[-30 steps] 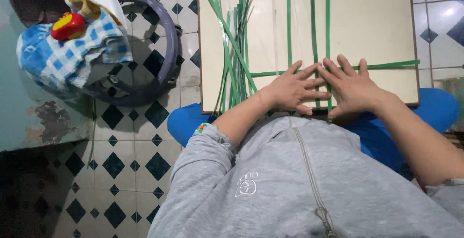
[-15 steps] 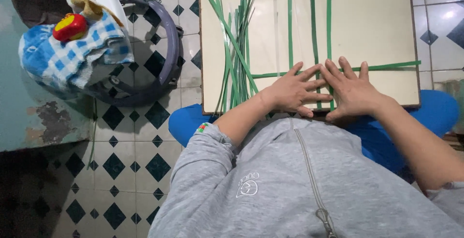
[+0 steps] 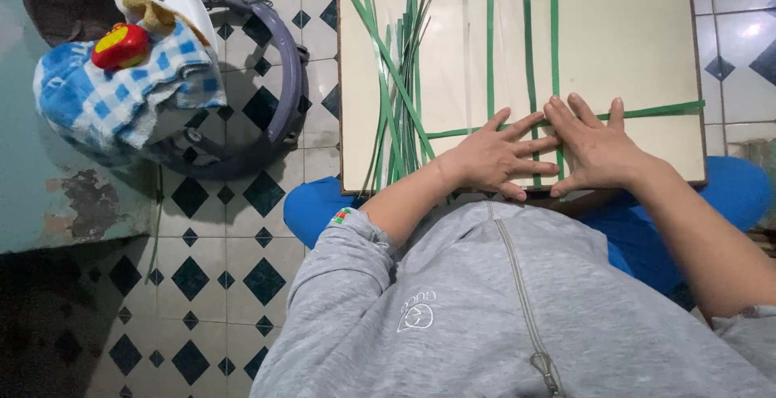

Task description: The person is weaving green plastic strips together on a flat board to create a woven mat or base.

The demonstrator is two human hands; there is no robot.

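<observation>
A cream board lies across my lap. Three green strips run lengthwise over it, and one green strip crosses them near the front edge. My left hand lies flat with fingers spread, pressing on the crossing of the strips. My right hand lies flat beside it, fingers spread, touching the left hand's fingertips over the same strips. A loose bundle of green strips lies on the left part of the board.
To the left on the tiled floor stands a round tub holding a blue checked cloth and a red and yellow object. I sit on a blue seat. A teal wall is at far left.
</observation>
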